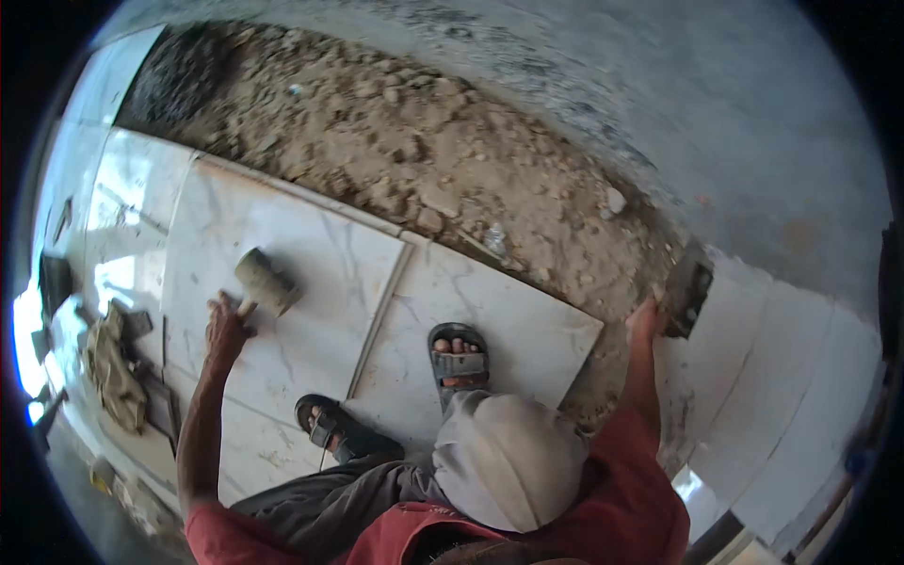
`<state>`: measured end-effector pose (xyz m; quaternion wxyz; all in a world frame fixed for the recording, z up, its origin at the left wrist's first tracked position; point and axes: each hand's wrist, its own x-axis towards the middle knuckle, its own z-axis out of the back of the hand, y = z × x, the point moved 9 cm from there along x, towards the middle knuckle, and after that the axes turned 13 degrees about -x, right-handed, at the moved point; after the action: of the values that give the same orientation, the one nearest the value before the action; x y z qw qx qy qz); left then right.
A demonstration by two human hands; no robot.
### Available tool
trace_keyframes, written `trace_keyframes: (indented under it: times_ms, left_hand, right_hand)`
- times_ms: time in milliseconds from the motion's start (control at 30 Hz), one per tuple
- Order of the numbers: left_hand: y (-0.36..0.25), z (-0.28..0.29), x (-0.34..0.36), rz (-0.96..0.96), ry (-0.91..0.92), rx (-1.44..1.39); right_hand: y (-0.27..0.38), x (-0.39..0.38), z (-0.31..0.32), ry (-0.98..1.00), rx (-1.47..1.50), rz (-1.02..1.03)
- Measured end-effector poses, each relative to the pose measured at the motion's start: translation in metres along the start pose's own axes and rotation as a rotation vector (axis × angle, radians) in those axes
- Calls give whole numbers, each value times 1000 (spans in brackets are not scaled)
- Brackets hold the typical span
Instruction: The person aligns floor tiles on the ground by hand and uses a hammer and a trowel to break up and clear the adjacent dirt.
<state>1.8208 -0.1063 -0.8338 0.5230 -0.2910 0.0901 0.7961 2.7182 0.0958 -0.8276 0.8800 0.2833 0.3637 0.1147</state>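
My left hand (228,330) is at a mallet with a thick greenish-brown cylindrical head (268,281), over a white veined floor tile (311,231). Its fingers look closed round the short handle, most of which they cover. Far to the right, my right hand (646,320) reaches to the edge of the bare soil, by the white wall base. A dark, flat, roughly rectangular thing (687,292) with a pale patch is in its grip; the kind does not show clearly. Both arms are spread wide as I squat, my sandalled feet on the tiles.
Loose, lumpy soil (395,141) stretches beyond the tile edge, with a dark heap (179,80) at far left. Crumpled clear plastic (494,238) lies on the soil. A tan cloth (118,367) lies at left. A grey wall (753,141) rises at far right.
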Motion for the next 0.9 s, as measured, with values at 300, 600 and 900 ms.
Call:
trace_keyframes:
  times_ms: [300, 600, 900]
  left_hand:
    - [-35, 29, -6, 190, -21, -147]
    - [-31, 32, -12, 229, 18, -169]
    - [-33, 31, -7, 174, -36, -124]
  right_hand:
    - [2, -241, -174, 699, -4, 221]
    - [54, -252, -246, 723, -492, 722]
    - [72, -331, -365, 1105, -413, 544]
